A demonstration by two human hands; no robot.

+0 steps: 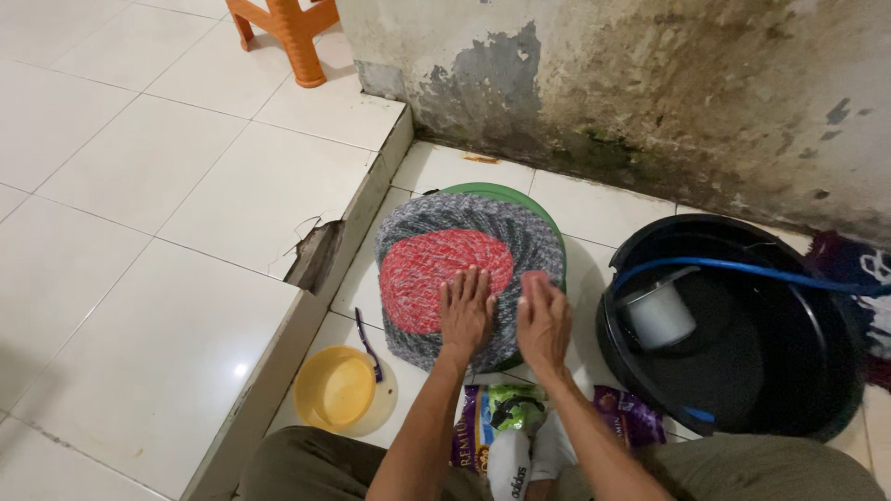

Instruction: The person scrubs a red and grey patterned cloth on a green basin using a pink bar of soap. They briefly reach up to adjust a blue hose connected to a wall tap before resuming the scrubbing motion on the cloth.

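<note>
A round woven rug [464,250], grey with a red centre, lies draped over a green basin [520,199] on the tiled floor. My left hand [466,311] rests flat on the rug's near side, fingers spread. My right hand [543,320] is beside it on the grey edge, fingers together and slightly raised. Neither hand holds anything.
A large black tub [742,408] stands to the right with a blue hose [742,269] and a small metal pot [659,315] inside. A yellow bowl [336,390] and a purple brush [368,343] lie at the left. A purple detergent bag [501,422] sits near my knees. A raised tiled step [306,306] borders the left, with an orange stool [288,28] beyond.
</note>
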